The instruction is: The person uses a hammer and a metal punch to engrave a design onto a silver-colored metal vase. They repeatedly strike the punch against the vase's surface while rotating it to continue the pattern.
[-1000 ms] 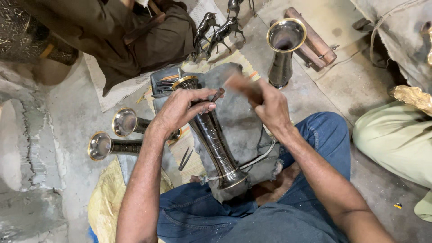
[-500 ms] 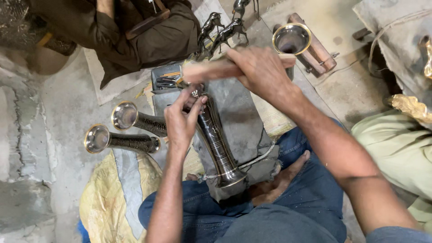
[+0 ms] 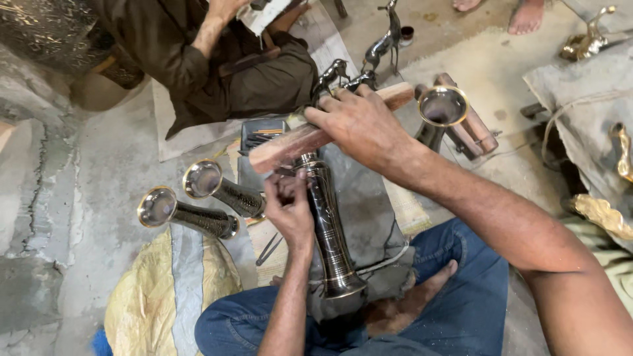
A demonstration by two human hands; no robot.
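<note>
A tall dark engraved metal vase (image 3: 328, 231) lies across my lap on a grey cloth (image 3: 366, 204), its flared base toward my knees. My left hand (image 3: 290, 207) pinches a small tool against the vase's upper part. My right hand (image 3: 359, 122) grips a wooden block (image 3: 290, 145) held crosswise just above the vase's top end. My bare foot (image 3: 412, 306) rests by the vase's base.
Two similar vases (image 3: 188, 214) (image 3: 221, 188) lie on the floor at my left beside a yellow sack (image 3: 142, 303). Another vase (image 3: 438, 112) stands upright beyond my hand. A seated person in brown clothes (image 3: 224, 66) works opposite, near small metal animal figures (image 3: 386, 43).
My right hand has brought the wooden block from a raised position down and across over the vase's top. My left hand moved from the vase's mouth to gripping a small tool at its neck.
</note>
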